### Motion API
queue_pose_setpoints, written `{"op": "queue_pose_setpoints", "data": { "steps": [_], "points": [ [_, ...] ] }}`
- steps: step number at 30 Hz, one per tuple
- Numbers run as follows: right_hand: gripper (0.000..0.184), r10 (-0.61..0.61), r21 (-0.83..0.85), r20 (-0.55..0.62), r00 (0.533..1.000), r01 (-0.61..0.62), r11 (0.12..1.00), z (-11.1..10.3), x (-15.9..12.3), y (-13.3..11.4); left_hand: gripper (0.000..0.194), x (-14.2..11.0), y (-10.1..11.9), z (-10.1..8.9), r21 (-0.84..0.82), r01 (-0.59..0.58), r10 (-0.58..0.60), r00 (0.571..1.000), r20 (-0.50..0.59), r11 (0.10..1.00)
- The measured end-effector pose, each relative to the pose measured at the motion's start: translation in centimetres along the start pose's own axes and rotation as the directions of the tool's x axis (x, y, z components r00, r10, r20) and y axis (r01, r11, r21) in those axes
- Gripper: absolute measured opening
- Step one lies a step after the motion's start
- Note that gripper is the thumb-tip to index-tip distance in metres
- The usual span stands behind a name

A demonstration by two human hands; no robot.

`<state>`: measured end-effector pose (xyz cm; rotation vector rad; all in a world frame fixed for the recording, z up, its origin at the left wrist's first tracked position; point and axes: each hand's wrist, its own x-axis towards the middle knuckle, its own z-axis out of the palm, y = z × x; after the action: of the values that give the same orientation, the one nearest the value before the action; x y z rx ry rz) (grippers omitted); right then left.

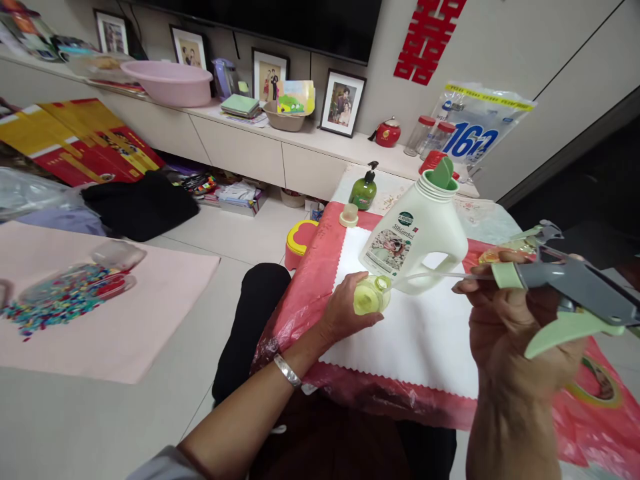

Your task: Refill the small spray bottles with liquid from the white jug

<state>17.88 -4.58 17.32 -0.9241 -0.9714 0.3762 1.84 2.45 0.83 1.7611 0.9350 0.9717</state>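
My left hand [345,308] is wrapped round a small yellowish clear bottle [369,299] with an uncapped neck, on the white sheet [425,340]. Up at the right, my right hand [520,327] grips a grey and green trigger spray head [565,283]. Its thin clear dip tube points left, and the tip is near the bottle's neck. Behind them stands a large white detergent jug [415,230] with an open green spout. A translucent cap [349,215] and a green pump bottle [363,190] are at the table's far left corner.
Red plastic [295,327] covers the table under the sheet. A roll of tape [595,383] lies at the right, with another spray bottle [520,243] behind my right hand. To the left, colourful small pieces [65,300] lie on a pink surface [165,313]. A low cabinet [240,143] runs along the wall.
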Motion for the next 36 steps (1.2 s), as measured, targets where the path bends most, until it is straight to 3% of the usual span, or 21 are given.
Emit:
{"op": "queue_pose_setpoints", "data": {
  "steps": [4, 7, 11, 15, 18, 22, 28, 36],
  "points": [
    [0.022, -0.093, -0.053, -0.029, 0.995, 0.091, 0.994, 1.2, -0.1, 0.1, 0.091, 0.0, 0.1, 0.0, -0.002, -0.004, 0.004, 1.0, 0.003, 1.0],
    [0.036, -0.097, -0.067, 0.011, 0.995, 0.098, 0.993, 1.4, -0.1, 0.6, 0.092, 0.0, 0.1, 0.1, 0.005, 0.002, -0.002, 1.0, -0.007, 1.0],
    [0.036, 0.068, -0.136, 0.127, 0.99, -0.051, 0.989, 0.7, -0.6, 2.8, 0.09, 0.0, 0.2, 0.1, 0.005, -0.016, 0.016, 1.0, -0.012, 1.0],
    [0.027, 0.248, -0.293, 0.189, 0.95, -0.187, 0.938, -0.2, -1.8, 5.5, 0.091, 0.0, 0.2, 0.1, 0.007, -0.023, 0.023, 1.0, -0.019, 1.0],
    [0.023, 0.349, -0.414, 0.234, 0.908, -0.232, 0.88, -0.4, -2.6, 6.8, 0.091, 0.1, 0.2, 0.2, 0.006, -0.025, 0.025, 1.0, -0.019, 1.0],
    [0.028, 0.387, -0.424, 0.262, 0.884, -0.255, 0.869, -0.4, -3.0, 7.7, 0.091, 0.1, 0.2, 0.2, 0.007, -0.023, 0.023, 1.0, -0.018, 1.0],
    [0.032, 0.37, -0.444, 0.3, 0.879, -0.215, 0.87, -0.6, -2.7, 8.0, 0.092, 0.1, 0.2, 0.2, 0.021, -0.027, 0.028, 0.999, -0.022, 0.999],
    [0.025, 0.307, -0.529, 0.417, 0.855, -0.045, 0.847, -0.5, -2.5, 8.3, 0.092, 0.1, -0.1, 0.4, 0.053, -0.06, 0.062, 0.998, -0.033, 0.997]
  ]
}}
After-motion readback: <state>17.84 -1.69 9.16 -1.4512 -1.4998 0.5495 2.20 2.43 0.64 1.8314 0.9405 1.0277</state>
